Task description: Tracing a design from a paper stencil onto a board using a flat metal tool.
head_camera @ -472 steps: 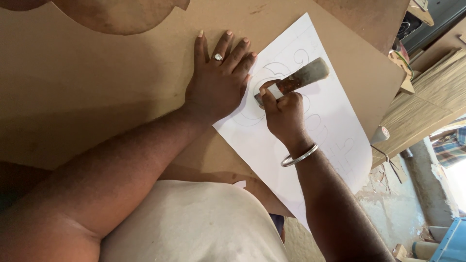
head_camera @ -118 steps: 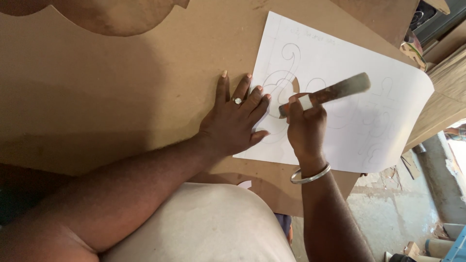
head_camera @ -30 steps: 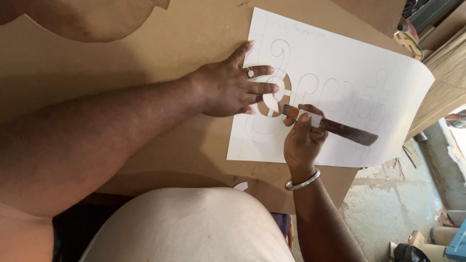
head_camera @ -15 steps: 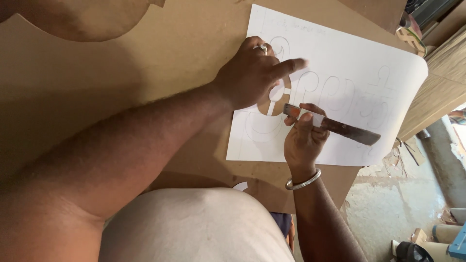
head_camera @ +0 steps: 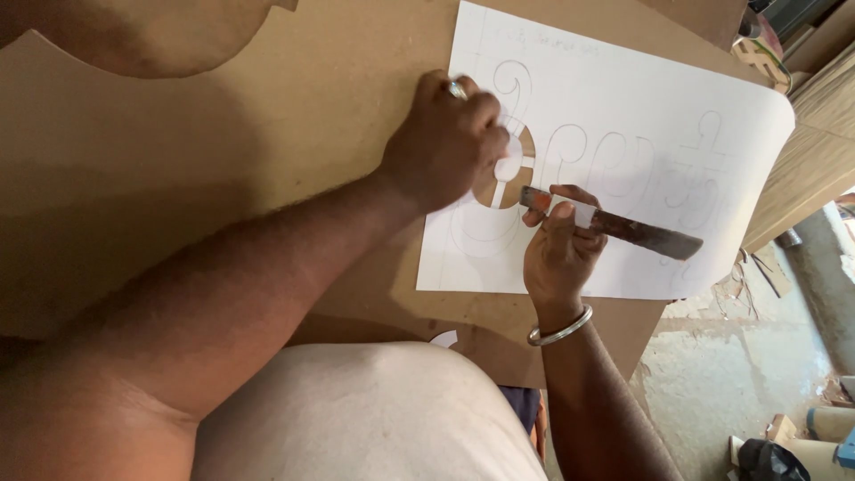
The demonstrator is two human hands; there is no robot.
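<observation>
At the far left a brown board [head_camera: 223, 160] covers most of the view, and the person's left forearm crosses it towards the upper middle. The left hand [head_camera: 445, 142] is curled into a loose fist, with a ring on one finger, and it rests on the left edge of a white sheet of paper [head_camera: 641, 116]; its fingers press down on the paper just beside a cut-out hole [head_camera: 512, 183], where the brown board shows through. I cannot tell if this hand pinches a loose piece of paper or only holds the sheet flat. The paper lies flat on the board and carries thin drawn curved outlines (its right edge curls up a little). Just below and right of the hole is the right hand [head_camera: 559, 245], closed around a knife [head_camera: 614, 227] with a dark, worn blade and a pale band of tape near the grip. The end of the knife nearest the hole touches the paper at the hole's lower right edge, very near the fingers of the left hand, and the long dark part points to the right, over the paper. A metal bangle [head_camera: 559, 330] sits on the right wrist. At the far right, below the board's edge, a rough grey floor [head_camera: 712, 374] is visible.
</observation>
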